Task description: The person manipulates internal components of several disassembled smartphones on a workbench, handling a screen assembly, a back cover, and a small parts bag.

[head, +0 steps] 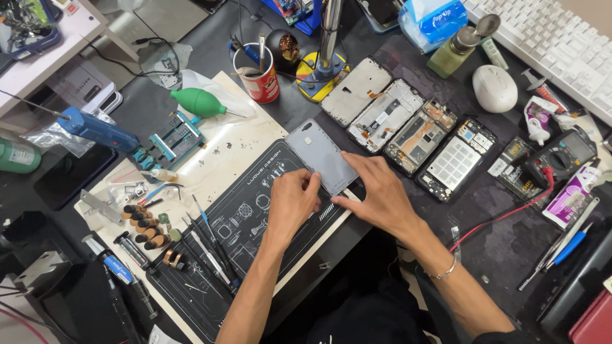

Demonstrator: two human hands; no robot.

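A grey phone (317, 153) lies back-up on a black repair mat (245, 213), tilted toward the upper left. My left hand (292, 200) curls at its near-left edge with the fingertips pressed against the rim. On the near-right corner rests my right hand (381, 191), fingers spread and thumb at the phone's lower edge; a bracelet sits on that wrist. Both hands are touching the phone.
Several opened phones and frames (408, 130) lie in a row to the right. Screwdrivers and tweezers (204, 245) lie on the mat's left. Around them: a red cup of tools (258, 78), green air blower (199, 102), blue tool (95, 129), multimeter (564, 156), white mouse (495, 88), keyboard (554, 44).
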